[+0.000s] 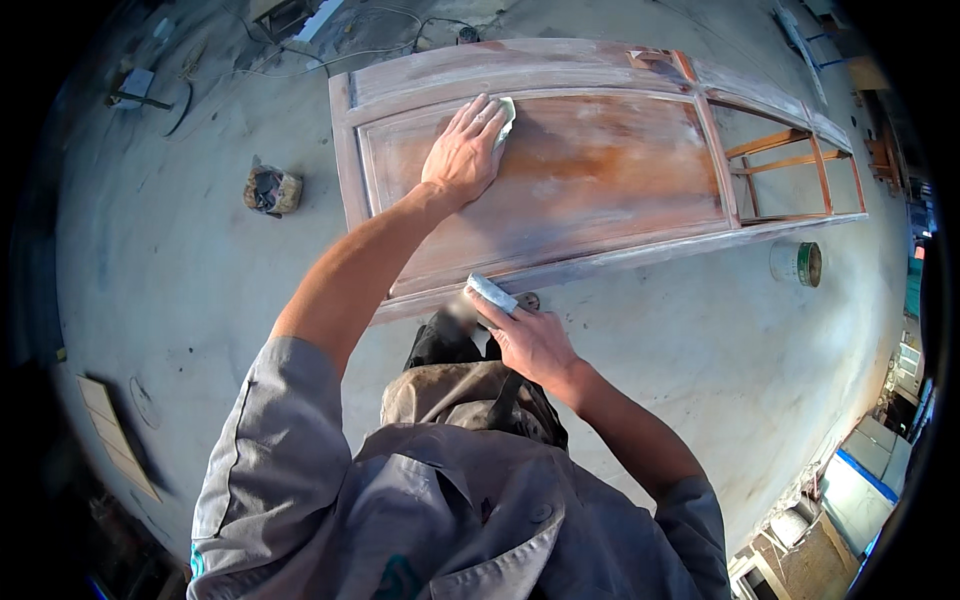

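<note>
A reddish-brown wooden furniture frame with a large inset panel (600, 150) lies in front of me, dusted with pale powder. My left hand (466, 155) is on the upper left part of the panel, fingers pressed together over a folded piece of sandpaper (507, 118), whose pale edge sticks out beside the fingers. Close to my body, at the near edge of the frame, my right hand (532, 343) grips a whitish, dust-covered block (492, 293) between thumb and fingers. What the block is made of cannot be told.
Open wooden rails (790, 150) form the frame's right end. A green-and-white tin (797, 264) stands on the floor nearby. To the left is a worn bag-like container (272, 190) with dark contents. A slatted board (118, 437) lies lower left; a cable (385, 48) trails behind the frame.
</note>
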{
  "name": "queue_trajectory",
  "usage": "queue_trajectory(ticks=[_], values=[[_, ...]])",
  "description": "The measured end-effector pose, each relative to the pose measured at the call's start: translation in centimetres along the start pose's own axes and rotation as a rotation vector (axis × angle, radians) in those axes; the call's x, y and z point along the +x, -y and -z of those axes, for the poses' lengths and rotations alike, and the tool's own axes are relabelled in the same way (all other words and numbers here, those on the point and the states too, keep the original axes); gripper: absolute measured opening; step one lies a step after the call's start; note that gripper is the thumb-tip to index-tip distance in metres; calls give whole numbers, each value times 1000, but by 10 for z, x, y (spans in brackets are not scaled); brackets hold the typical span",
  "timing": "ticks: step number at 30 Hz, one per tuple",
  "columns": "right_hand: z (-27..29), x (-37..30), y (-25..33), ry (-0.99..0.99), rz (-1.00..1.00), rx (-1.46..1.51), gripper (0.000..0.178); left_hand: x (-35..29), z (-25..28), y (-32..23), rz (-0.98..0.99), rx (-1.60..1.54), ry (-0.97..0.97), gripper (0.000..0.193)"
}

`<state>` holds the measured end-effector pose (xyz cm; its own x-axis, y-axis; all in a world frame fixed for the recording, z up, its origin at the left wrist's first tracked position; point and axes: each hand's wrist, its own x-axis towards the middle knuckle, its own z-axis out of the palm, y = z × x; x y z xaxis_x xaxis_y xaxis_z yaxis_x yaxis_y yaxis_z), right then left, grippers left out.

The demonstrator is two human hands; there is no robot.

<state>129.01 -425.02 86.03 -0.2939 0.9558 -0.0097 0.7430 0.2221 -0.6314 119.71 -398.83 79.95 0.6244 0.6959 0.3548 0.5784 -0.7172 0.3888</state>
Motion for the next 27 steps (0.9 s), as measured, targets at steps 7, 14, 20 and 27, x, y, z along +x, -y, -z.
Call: queue_trajectory(ticks=[7, 14, 20, 27], values=[[10, -2, -1, -18, -51, -53, 66, -9, 5, -2, 17, -127, -3, 54], [140, -122, -142, -546, -747, -300, 32, -55, 55, -55, 379, -805, -200, 41], [218, -120, -190, -739, -893, -472, 26, -86, 35, -68, 627, -1055, 24, 47], [269, -115, -283, -809, -681, -460, 31, -35, 5, -178, -267, -300, 340, 64]])
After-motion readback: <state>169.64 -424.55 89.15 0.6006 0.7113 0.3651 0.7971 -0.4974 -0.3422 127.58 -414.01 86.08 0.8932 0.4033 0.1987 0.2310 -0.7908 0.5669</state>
